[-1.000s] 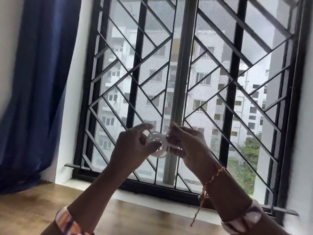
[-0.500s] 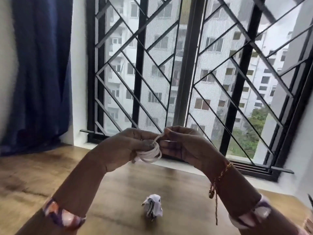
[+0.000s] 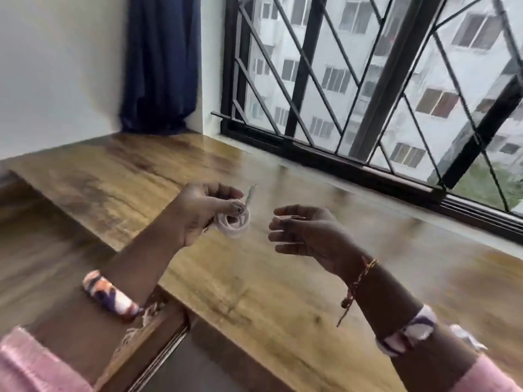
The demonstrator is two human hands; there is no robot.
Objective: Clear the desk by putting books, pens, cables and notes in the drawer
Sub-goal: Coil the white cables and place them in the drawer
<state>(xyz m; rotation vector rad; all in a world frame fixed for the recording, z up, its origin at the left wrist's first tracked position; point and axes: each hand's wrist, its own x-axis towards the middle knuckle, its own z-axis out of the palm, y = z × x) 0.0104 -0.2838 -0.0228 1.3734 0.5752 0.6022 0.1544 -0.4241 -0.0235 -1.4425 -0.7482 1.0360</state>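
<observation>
Pinching the coiled white cable [image 3: 233, 223], left hand [image 3: 203, 213] risks unravelling: one end juts loose; right hand [image 3: 302, 236] hangs relaxed, empty.

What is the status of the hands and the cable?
Left hand grips coiled white cable above desk. Right hand open, holding nothing. Nothing between them.

cable [image 3: 233, 222]: white, wound in a small coil | one end sticking up | hanging above the surface [image 3: 254, 278], being gripped by left hand [image 3: 206, 210]
</observation>
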